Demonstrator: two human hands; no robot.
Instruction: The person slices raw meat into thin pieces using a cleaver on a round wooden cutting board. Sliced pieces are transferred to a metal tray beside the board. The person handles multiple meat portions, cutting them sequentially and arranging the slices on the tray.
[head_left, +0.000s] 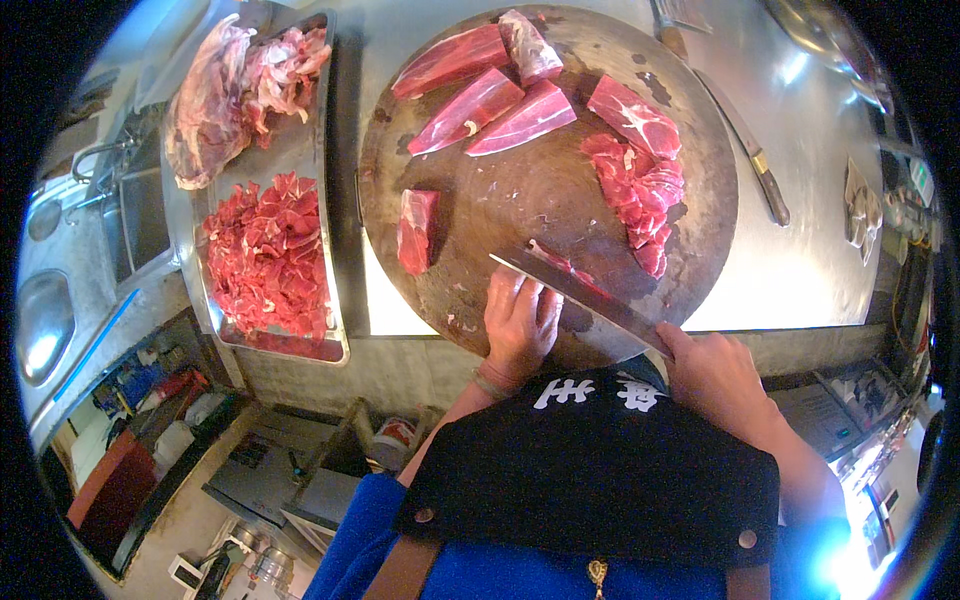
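My right hand grips the handle of a long-bladed kitchen knife, which lies slantwise over the front of a round wooden chopping block. My left hand is palm down on the block, its bent fingers close against the near side of the blade; what is under them is hidden. Just past the blade lies a thin strip of red meat. A short chunk of meat stands to the left. Several long cuts lie at the back. On the right, sliced meat trails from a larger piece.
A metal tray at left holds a heap of sliced meat and fatty trimmings. A second knife lies right of the block on the steel counter, near a crumpled cloth. A sink is farther left.
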